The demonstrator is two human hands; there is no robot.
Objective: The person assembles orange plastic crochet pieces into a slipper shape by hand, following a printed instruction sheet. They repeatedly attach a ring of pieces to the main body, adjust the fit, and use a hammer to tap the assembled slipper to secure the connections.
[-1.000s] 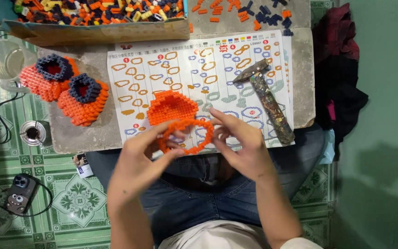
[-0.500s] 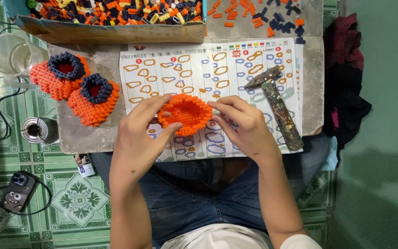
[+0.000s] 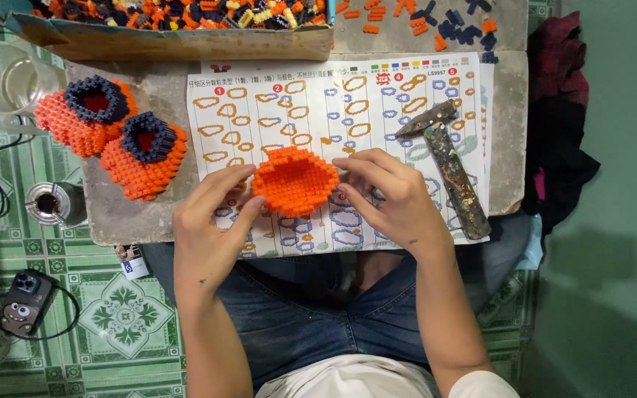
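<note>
Head camera looks straight down at my lap and the stone slab (image 3: 130, 221) in front of me. My left hand (image 3: 211, 221) and my right hand (image 3: 396, 199) both grip an orange brick bowl (image 3: 295, 180), fingers pinching its rim from either side. It sits over the printed sheet (image 3: 333, 118). A hammer (image 3: 447, 166) lies just right of my right hand; two finished orange pieces with dark blue rims (image 3: 116, 136) rest to the left.

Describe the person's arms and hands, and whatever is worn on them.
Both forearms are bare, with no watch, rings or gloves on the left hand or right hand. A white sleeve edge shows at the right upper arm. Blue jeans cover the lap.
</note>
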